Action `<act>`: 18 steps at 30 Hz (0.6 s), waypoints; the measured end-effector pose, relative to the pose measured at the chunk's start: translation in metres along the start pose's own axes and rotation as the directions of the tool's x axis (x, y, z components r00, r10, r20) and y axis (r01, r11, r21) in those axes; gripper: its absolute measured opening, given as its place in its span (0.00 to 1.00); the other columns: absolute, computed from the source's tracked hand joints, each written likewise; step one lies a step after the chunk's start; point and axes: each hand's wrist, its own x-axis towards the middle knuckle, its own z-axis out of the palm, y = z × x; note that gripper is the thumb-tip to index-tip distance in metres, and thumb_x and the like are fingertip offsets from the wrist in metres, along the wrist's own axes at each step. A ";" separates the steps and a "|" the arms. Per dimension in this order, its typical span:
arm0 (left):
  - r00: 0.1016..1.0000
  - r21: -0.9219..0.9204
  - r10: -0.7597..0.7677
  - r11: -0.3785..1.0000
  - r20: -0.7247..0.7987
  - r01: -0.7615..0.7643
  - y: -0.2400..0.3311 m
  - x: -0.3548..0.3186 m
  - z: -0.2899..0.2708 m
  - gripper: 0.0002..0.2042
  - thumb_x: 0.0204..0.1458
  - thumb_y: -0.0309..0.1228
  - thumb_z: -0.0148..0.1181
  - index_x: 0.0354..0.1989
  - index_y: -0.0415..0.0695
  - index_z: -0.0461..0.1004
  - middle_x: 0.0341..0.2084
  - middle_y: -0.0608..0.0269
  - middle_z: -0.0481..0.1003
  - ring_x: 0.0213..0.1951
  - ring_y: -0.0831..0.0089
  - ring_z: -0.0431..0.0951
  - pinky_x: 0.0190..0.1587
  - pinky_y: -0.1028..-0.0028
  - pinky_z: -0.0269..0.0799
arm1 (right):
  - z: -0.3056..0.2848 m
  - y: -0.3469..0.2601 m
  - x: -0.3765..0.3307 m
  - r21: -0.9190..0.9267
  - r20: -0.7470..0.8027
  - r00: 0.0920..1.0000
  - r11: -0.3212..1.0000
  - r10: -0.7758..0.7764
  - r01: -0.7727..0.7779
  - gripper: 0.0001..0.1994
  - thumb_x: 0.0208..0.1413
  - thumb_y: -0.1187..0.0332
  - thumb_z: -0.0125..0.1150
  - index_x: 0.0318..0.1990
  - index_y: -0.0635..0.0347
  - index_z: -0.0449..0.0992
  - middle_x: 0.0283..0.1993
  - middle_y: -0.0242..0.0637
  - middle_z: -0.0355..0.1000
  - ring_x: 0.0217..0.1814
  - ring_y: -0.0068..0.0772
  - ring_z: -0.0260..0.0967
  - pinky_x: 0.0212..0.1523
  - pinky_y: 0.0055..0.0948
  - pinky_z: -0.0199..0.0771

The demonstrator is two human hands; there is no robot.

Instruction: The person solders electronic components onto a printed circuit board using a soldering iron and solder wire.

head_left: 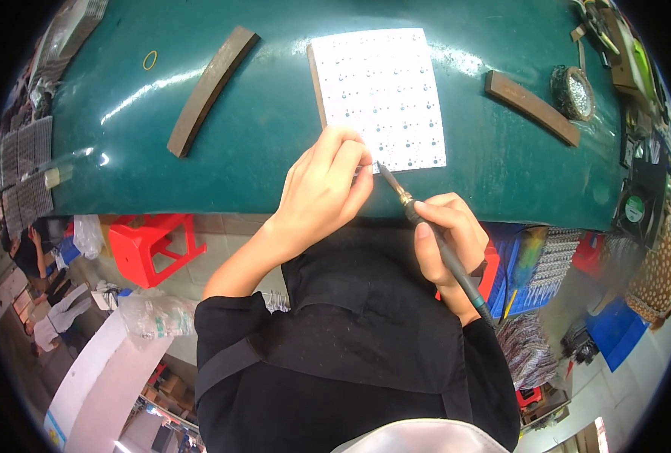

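A white circuit board panel (381,90), dotted with rows of small dark parts, lies on the green tabletop (275,98), a brown strip showing under its left edge. My right hand (456,234) is closed around the dark handle of a soldering iron (456,273). The iron's tip points up and left and meets the panel's near edge, close to my left fingertips. My left hand (324,181) rests at the panel's near left corner with thumb and fingers pinched together. What sits between them is hidden.
One brown bar (212,90) lies left of the panel and another brown bar (532,108) right of it, beside a tape roll (573,93). A yellow rubber band (150,60) lies far left. Below the table's near edge stands a red stool (150,245).
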 end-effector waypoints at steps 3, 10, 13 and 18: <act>1.000 0.017 -0.008 1.000 0.004 0.008 0.001 0.000 0.000 0.07 0.48 0.20 0.63 0.33 0.39 0.71 0.39 0.56 0.70 0.33 0.65 0.78 0.35 0.69 0.76 | -0.001 -0.002 0.001 0.004 0.014 0.999 0.999 0.032 -0.032 0.10 0.43 0.80 0.62 0.36 0.71 0.77 0.25 0.42 0.73 0.24 0.35 0.71 0.26 0.27 0.70; 1.000 0.023 -0.003 1.000 0.012 0.002 0.005 -0.001 0.000 0.06 0.47 0.22 0.65 0.32 0.40 0.73 0.40 0.58 0.70 0.35 0.65 0.77 0.35 0.69 0.74 | -0.001 -0.005 -0.005 -0.003 0.004 1.000 1.000 -0.017 0.017 0.10 0.43 0.80 0.62 0.36 0.71 0.76 0.25 0.42 0.73 0.24 0.36 0.71 0.26 0.28 0.71; 0.999 -0.066 -0.051 0.997 -0.003 0.050 0.005 -0.002 -0.006 0.06 0.47 0.22 0.65 0.32 0.40 0.73 0.39 0.58 0.70 0.34 0.65 0.76 0.36 0.71 0.73 | -0.009 -0.004 -0.010 0.022 0.003 1.000 1.000 0.001 -0.001 0.10 0.44 0.79 0.61 0.37 0.71 0.77 0.25 0.43 0.73 0.25 0.37 0.72 0.28 0.29 0.72; 0.963 -0.208 -0.214 0.962 -0.166 0.178 0.002 0.003 -0.035 0.05 0.50 0.22 0.66 0.35 0.42 0.78 0.22 0.66 0.69 0.19 0.79 0.67 0.24 0.78 0.63 | -0.062 0.015 0.017 -0.240 -0.181 0.980 0.962 0.085 -0.128 0.10 0.55 0.74 0.59 0.43 0.67 0.78 0.38 0.43 0.75 0.38 0.34 0.72 0.42 0.29 0.72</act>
